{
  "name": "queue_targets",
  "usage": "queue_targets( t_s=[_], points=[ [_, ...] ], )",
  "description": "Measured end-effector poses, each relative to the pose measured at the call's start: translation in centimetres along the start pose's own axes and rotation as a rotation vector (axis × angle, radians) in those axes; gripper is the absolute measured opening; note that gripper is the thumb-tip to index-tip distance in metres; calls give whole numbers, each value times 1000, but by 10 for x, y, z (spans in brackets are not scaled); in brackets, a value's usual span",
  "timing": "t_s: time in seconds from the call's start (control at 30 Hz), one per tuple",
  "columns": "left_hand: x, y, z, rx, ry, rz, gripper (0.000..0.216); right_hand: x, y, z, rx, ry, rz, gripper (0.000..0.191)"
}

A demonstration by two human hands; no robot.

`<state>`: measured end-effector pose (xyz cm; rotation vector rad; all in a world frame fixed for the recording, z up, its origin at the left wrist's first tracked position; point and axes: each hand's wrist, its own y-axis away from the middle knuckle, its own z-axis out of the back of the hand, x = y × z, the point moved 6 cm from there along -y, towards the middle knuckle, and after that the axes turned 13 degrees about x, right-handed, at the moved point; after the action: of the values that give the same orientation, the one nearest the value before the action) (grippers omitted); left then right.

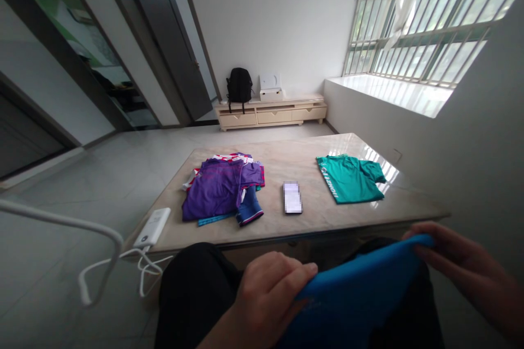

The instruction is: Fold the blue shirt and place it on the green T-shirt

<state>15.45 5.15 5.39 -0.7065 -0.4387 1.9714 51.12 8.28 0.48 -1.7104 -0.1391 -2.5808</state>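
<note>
A blue shirt-like garment [347,294] hangs stretched between my hands over my lap, its top edge slanting up to the right; the lower part runs out of view. My left hand [272,289] is closed on its left end, thumb on top. At the right end, my right hand [454,259] pinches a corner between thumb and fingers. Beyond, on the table, lies a folded green shirt [352,180] with white lettering along one side. A pile of shirts with a purple shirt [215,188] on top sits to the left.
On the marble-topped table [278,158] a phone [292,197] lies between the shirts. A white power bank [153,227] with a white cable [149,270] rests at the left edge. Farther back, a low cabinet [274,114] holds a black backpack [239,86] and a white box [271,92].
</note>
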Motion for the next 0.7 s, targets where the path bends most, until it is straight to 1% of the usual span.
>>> queue_targets(
  t_s=[0.07,0.17,0.23,0.33,0.43,0.5,0.63,0.7],
  points=[
    [0,1,4,23,35,14,26,-21,2,-21,74,-85,-58,46],
    [3,-7,0,39,67,19,21,-45,-3,-46,148,-163,-117,51],
    [7,-16,-5,44,62,30,19,-53,-10,-53,164,-168,-123,51],
    [11,-33,-9,52,55,46,15,-62,-21,-56,168,-180,-87,47],
    [12,-47,-10,61,68,50,16,-71,-26,-65,210,-267,-39,50],
    [12,-51,-9,67,58,49,18,-78,-25,-71,187,-309,-27,55],
    [10,-50,-6,70,4,22,17,-88,-21,-78,25,-236,-53,49],
    [9,-47,-6,98,-21,20,17,-91,-19,-79,-34,-226,-84,50]
  ],
)
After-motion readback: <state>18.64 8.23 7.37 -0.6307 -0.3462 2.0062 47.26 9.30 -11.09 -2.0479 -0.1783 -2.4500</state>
